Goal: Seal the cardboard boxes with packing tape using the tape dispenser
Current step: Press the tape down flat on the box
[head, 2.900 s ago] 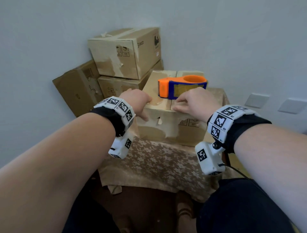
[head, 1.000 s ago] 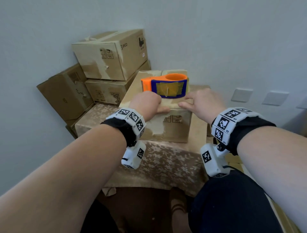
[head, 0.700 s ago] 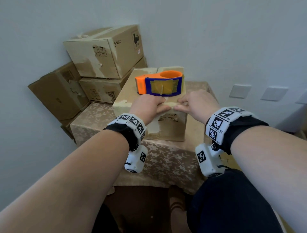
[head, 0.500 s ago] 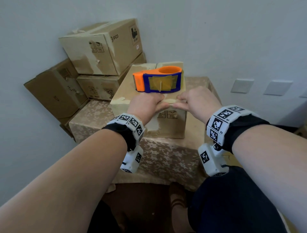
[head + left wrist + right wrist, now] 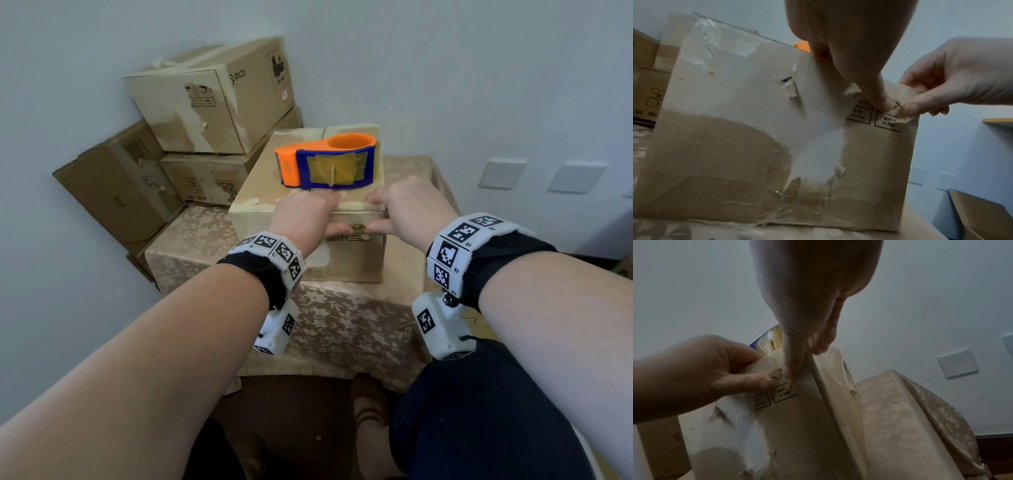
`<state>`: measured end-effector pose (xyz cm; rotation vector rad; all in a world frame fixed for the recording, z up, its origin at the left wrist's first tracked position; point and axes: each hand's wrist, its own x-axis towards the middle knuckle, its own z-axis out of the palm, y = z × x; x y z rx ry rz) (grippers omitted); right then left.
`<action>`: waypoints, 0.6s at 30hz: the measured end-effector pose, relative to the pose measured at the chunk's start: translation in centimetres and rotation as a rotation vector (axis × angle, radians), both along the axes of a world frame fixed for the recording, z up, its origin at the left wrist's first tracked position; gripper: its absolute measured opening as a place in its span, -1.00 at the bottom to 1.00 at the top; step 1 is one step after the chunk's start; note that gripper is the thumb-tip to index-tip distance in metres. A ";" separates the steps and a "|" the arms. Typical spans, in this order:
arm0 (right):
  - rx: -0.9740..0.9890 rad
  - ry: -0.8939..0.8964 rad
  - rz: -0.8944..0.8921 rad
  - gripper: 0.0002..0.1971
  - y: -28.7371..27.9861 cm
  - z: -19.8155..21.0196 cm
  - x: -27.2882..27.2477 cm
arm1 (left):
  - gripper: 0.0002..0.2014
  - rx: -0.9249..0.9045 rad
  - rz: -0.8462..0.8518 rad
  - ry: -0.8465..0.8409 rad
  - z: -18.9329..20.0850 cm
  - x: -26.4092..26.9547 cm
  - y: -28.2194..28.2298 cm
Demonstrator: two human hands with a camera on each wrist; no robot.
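A cardboard box (image 5: 308, 219) stands on a table covered with a flowered cloth (image 5: 342, 325). On top of the box lies the tape dispenser (image 5: 325, 161), orange with a blue side, on its side and toward the far edge of the lid. It is free; no hand touches it.

Both hands are at the near top edge of the box, close to each other. The left hand (image 5: 305, 216) lays its fingers over the top edge, and its thumb (image 5: 877, 99) presses flat on the front face of the box, just above the printed symbols. The fingers look fairly straight, so this hand is pressing and not grasping. The right hand (image 5: 407, 209) is just beside it. In the left wrist view its thumb and fingers (image 5: 920, 105) are curled, and they pinch the loose end of a strip of tape (image 5: 904, 100) that comes over the edge and down the front face. The tape end is wrinkled where the two thumbs meet.

Behind the table, against the wall, three more boxes (image 5: 212, 99) are stacked. Two white wall plates (image 5: 501, 173) are on the wall at the right.
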<state>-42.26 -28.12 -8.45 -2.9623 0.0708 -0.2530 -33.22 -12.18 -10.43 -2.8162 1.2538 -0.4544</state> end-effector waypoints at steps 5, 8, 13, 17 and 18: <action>0.039 0.018 0.055 -0.57 -0.6 0.6 -0.1 | -0.46 -0.073 0.065 0.064 0.8 -0.4 -0.4; 0.041 0.019 0.072 -0.61 -0.8 0.8 0.0 | -0.49 -0.084 0.083 0.072 0.7 -0.5 -0.7; 0.019 0.016 0.080 -0.60 -0.9 0.6 0.2 | -0.49 -0.037 0.095 0.098 0.8 -0.4 -0.8; -0.012 0.035 0.077 -0.60 -0.9 0.7 0.4 | -0.51 -0.010 0.074 0.088 0.8 -0.6 -0.7; -0.019 0.043 0.076 -0.60 -0.9 0.6 0.4 | -0.52 -0.001 0.063 0.084 0.8 -0.6 -0.7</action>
